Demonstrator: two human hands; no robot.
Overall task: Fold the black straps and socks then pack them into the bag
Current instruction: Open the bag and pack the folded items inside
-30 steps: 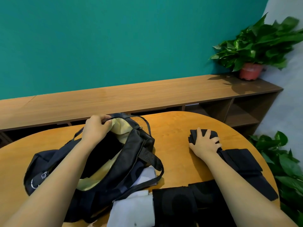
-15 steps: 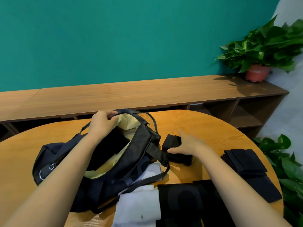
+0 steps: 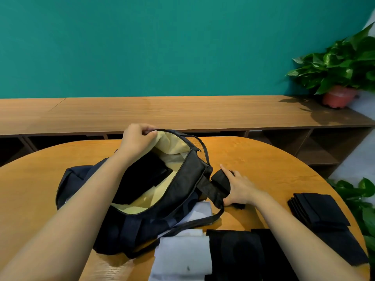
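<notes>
Nearest the person, well behind the right fingers and under that forearm, a folded white cloth (image 3: pixel 182 258) is lying beside flat black folded pieces (image 3: pixel 235 254) at the near edge of the table (image 3: pixel 263 159). The carry strap (image 3: pixel 194 223) of the bag (image 3: pixel 162 209) is trailing across the white cloth. A stack of folded black straps (image 3: pixel 320 213) is sitting off to the right of the right fingers, well apart from them. The right hand (image 3: pixel 237 187) is gripping a folded black bundle (image 3: pixel 220 182), its index finger stretching along the top and the other fingers curling close together; where the thumb is lying I cannot tell. The bundle is sitting just outside the bag's right end, touching it, not yet inside. To the left of those fingers the bag is gaping open, showing pale yellow lining, with another black folded piece (image 3: pixel 146 179) lying inside, just below the left fingers. The left hand (image 3: pixel 136 140) is pinching the far rim of the opening, fingers curling over the edge and pressing together, holding it raised. Beyond the left fingers a long low shelf (image 3: pixel 182 112) is running along a teal wall (image 3: pixel 162 47), and a potted plant (image 3: pixel 343 63) is standing on its right end.
</notes>
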